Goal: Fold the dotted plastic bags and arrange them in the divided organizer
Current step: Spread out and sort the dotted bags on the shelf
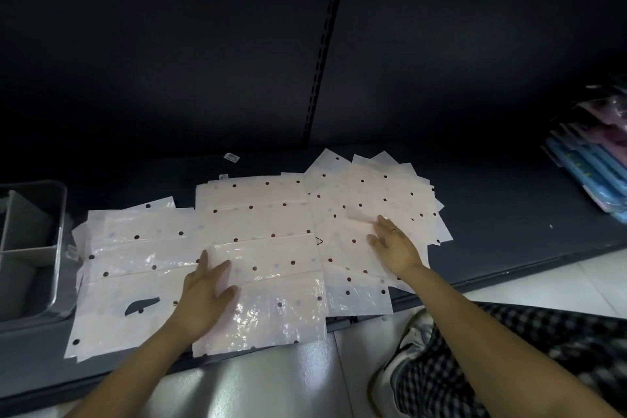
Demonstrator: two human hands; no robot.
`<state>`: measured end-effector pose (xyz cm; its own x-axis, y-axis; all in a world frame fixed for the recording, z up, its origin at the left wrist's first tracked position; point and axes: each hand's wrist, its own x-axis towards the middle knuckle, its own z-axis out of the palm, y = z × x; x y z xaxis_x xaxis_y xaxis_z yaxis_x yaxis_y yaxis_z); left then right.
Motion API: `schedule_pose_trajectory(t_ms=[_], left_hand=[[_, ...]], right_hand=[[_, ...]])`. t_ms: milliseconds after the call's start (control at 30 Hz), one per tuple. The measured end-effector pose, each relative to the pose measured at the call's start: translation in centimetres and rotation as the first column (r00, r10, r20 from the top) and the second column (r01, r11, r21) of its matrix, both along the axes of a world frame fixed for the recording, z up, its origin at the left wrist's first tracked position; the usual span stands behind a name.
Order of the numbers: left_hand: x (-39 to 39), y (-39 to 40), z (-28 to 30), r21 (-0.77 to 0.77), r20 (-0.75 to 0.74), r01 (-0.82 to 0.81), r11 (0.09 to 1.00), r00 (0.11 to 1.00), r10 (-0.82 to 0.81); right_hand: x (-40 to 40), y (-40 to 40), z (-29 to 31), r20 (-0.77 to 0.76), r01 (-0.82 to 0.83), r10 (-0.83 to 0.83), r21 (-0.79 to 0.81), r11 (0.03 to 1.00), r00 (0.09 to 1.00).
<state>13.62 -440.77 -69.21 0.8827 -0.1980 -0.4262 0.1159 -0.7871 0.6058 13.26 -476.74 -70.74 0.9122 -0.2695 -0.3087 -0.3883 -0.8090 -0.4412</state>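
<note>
I see my left hand (203,295) and right hand (395,248), fingers straight, lying flat on the translucent white dotted plastic bags (264,248) spread beneath them; the grey divided organizer (57,248) sits left.

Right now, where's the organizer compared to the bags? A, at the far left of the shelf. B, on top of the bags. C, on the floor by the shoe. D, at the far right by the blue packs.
A: the grey organizer sits at the shelf's left end, beside the spread bags, while both hands lie flat on the bags.
</note>
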Motion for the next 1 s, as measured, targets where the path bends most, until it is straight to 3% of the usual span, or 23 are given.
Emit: schedule_pose_trajectory(t_ms=[100, 233, 333, 400, 467, 500, 567, 633, 700, 767, 833, 867, 933, 1000], left_hand=[[-0.6, 0.0, 0.1, -0.011, -0.046, 0.062, 0.998, 0.997, -0.063], [-1.3, -0.3, 0.5, -0.046, 0.148, 0.007, 0.999, 0.989, 0.0], [-1.7, -1.0, 1.3, -0.22, 0.188, -0.008, 0.975, 0.981, 0.05], [-2.0, -1.8, 2.1, -0.407, 0.033, -0.077, 0.91, 0.995, 0.099], [-2.2, -2.6, 2.9, -0.567, -0.157, -0.174, 0.805, 0.982, 0.102], [-2.1, -2.9, 3.1, -0.599, -0.213, -0.202, 0.774, 0.973, 0.089], [-1.8, -3.0, 3.3, -0.621, -0.243, -0.243, 0.745, 0.964, 0.112], [-1.2, -2.5, 3.2, -0.596, -0.197, -0.297, 0.746, 0.955, 0.223], [-0.6, -1.4, 3.1, -0.528, -0.145, -0.377, 0.761, 0.923, 0.356], [0.0, 0.2, 2.5, -0.463, -0.123, -0.452, 0.763, 0.885, 0.449], [0.7, 2.0, 1.8, -0.413, -0.12, -0.528, 0.742, 0.839, 0.53], [1.0, 3.0, 1.5, -0.396, -0.105, -0.551, 0.735, 0.822, 0.56], [1.5, 4.9, 0.9, -0.354, -0.041, -0.574, 0.738, 0.798, 0.601], [1.8, 6.9, 0.5, -0.259, 0.076, -0.584, 0.769, 0.782, 0.619]], right_hand=[[-0.2, 0.1, 0.8, -0.02, -0.01, 0.009, -0.069, 0.998, 1.0], [-0.2, 2.3, 2.8, 0.264, 0.005, 0.051, -0.208, 0.978, 0.963], [0.3, 7.2, 4.6, 0.37, -0.087, 0.122, -0.112, 0.99, 0.921], [0.3, 11.3, 5.4, 0.382, -0.181, 0.158, 0.026, 0.983, 0.91], [0.1, 14.9, 6.1, 0.356, -0.207, 0.097, 0.285, 0.936, 0.929], [-0.2, 16.4, 6.2, 0.304, -0.204, 0.067, 0.444, 0.873, 0.95], [-0.6, 18.7, 6.4, 0.163, -0.177, 0.083, 0.733, 0.656, 0.983], [-0.5, 19.4, 5.9, 0.108, -0.162, 0.13, 0.825, 0.542, 0.986], [-0.1, 18.2, 5.6, 0.153, -0.179, 0.095, 0.792, 0.583, 0.984], [0.4, 15.3, 4.7, 0.231, -0.122, -0.056, 0.686, 0.717, 0.971], [0.5, 10.9, 3.2, 0.28, -0.026, -0.118, 0.463, 0.886, 0.953], [0.3, 8.6, 2.4, 0.244, 0.023, -0.1, 0.299, 0.954, 0.965], [-0.5, 4.6, 0.8, 0.099, 0.12, -0.123, 0.038, 0.992, 0.987], [-1.3, 2.1, -0.4, 0.005, 0.169, -0.169, -0.039, 0.985, 0.986]])
